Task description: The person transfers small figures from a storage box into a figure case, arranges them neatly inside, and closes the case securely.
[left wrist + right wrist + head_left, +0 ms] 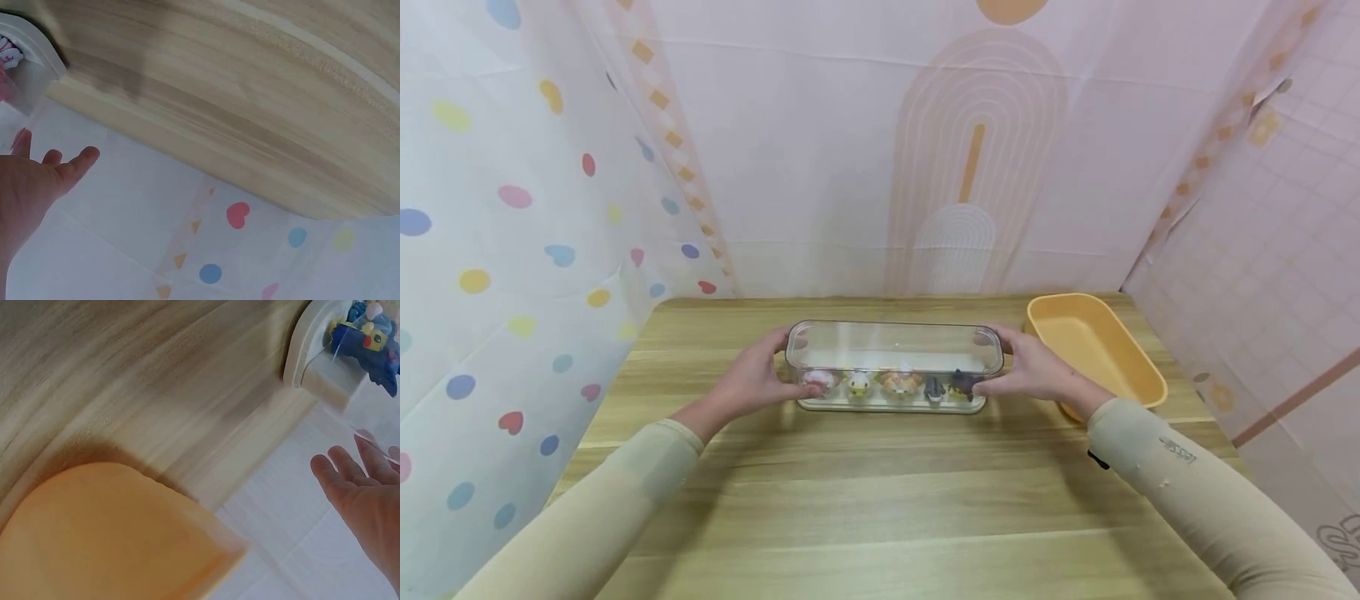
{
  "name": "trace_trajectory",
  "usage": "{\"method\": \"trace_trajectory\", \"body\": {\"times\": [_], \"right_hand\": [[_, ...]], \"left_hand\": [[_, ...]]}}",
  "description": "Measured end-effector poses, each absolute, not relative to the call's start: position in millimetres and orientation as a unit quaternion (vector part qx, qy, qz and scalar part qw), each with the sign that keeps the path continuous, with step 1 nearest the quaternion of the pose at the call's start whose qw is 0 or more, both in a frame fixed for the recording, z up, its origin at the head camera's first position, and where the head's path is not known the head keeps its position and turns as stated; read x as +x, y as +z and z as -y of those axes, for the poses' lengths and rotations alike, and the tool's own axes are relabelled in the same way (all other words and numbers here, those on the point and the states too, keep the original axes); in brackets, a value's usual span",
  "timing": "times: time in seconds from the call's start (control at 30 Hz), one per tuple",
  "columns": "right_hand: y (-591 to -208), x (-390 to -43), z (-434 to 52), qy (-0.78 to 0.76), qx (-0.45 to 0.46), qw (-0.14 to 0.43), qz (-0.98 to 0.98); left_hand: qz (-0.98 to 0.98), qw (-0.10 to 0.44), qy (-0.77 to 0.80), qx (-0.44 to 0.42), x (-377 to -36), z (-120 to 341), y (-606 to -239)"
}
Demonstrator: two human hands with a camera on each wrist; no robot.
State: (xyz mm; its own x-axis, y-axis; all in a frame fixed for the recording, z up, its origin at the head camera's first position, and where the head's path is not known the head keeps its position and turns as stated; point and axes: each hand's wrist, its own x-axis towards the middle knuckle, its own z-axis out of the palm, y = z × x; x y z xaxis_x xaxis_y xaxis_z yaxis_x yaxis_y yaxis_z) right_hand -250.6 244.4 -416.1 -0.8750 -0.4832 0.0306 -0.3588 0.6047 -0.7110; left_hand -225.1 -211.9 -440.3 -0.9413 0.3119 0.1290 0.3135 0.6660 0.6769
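A long clear box with a see-through cover stands in the middle of the wooden table. Several small toy figures line its base, a dark blue one at the right end. My left hand holds the box's left end, thumb along the front and fingers round the back corner. My right hand holds the right end the same way. In the left wrist view the left hand reaches toward the box corner. In the right wrist view the right hand meets the clear cover's edge.
An empty orange tray lies just right of the box, close behind my right wrist, and its rim fills the lower right wrist view. Patterned cloth walls close in the table on the left, back and right.
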Motion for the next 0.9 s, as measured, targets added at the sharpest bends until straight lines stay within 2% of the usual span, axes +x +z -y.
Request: {"method": "trace_trajectory", "body": {"times": [0.33,0.9], "right_hand": [[-432,-259,-241,-0.357,-0.241,0.109,-0.896],[-438,-268,-239,-0.355,-0.246,0.122,-0.894]], "left_hand": [[0.921,-0.028,-0.348,-0.171,-234,213,-458],[0.924,-0.058,-0.346,-0.15,-239,216,-464]]}}
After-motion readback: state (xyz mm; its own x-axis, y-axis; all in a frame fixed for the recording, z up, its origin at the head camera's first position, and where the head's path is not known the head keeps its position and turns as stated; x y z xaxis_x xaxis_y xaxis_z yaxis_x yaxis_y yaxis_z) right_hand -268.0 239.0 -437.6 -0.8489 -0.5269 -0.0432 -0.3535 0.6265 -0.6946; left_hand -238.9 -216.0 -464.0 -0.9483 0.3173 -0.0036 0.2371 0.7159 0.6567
